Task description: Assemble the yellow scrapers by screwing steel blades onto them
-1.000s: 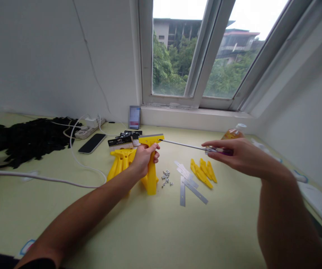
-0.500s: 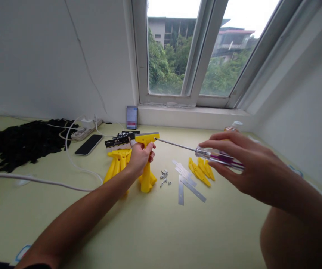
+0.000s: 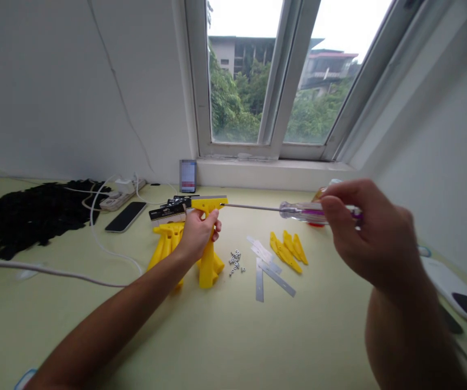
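Holding scraper (image 3: 207, 268) upright in left hand (image 3: 198, 235), screwdriver (image 3: 298, 212) in right hand (image 3: 374, 233).

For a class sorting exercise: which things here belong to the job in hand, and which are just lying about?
Job in hand:
left hand with yellow scraper
right hand with screwdriver
small metal parts
metal blades
yellow plastic pieces

Lying about:
phone
power strip
black scraps

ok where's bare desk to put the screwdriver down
Bare desk lies in front of the steel blades, and between the yellow plastic pieces and the right hand holding the screwdriver. It's crowded around the left hand, with the yellow scraper, small nuts and stacked yellow handles.
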